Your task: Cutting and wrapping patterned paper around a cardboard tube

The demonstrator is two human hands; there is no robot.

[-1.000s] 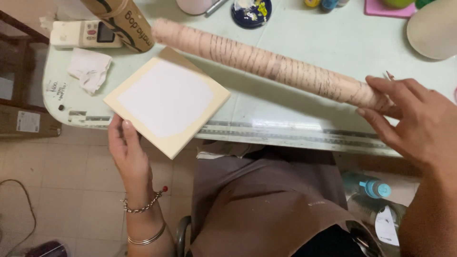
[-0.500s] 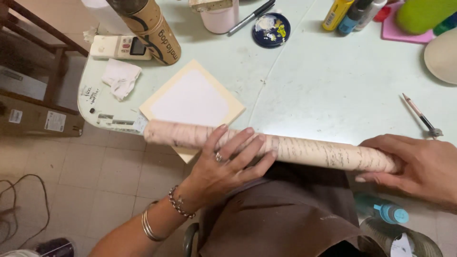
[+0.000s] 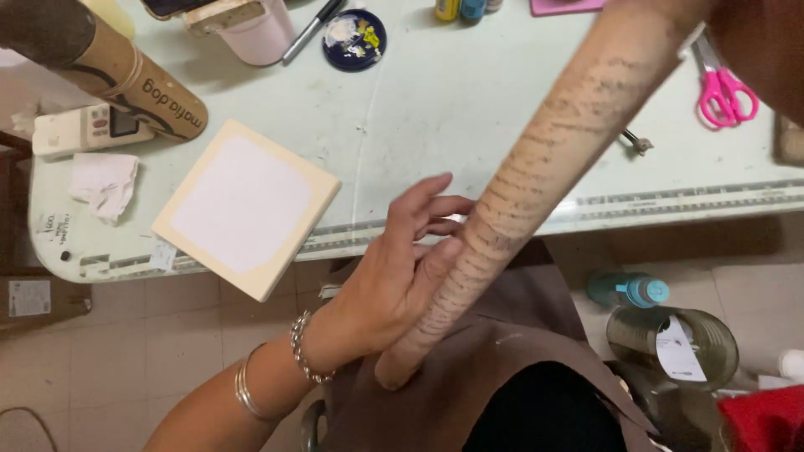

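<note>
A long tan paper roll (image 3: 536, 176) with dark line markings stands tilted, its lower end on my brown-clothed lap (image 3: 469, 393) and its upper end at the top right. My left hand (image 3: 402, 268) grips its lower part, thumb in front and fingers reaching behind. My right hand (image 3: 758, 42), close to the camera and only partly visible, holds the upper end. A square white board with a cream border (image 3: 247, 205) lies left of my left hand, overhanging the table's front edge.
The pale green table (image 3: 435, 109) carries a printed cardboard tube (image 3: 134, 79), a remote control (image 3: 84, 130), a crumpled tissue (image 3: 105, 184), a pink cup (image 3: 255, 33), a marker (image 3: 314, 29), a paint-smeared dark lid (image 3: 354, 38) and pink scissors (image 3: 724, 88). A blue-capped bottle (image 3: 628, 290) and glass jar (image 3: 678, 343) stand on the floor.
The roll was lifted off the table's front edge and tipped up, its right end rising toward the camera. My left hand moved from on top of it to gripping its lower part.
</note>
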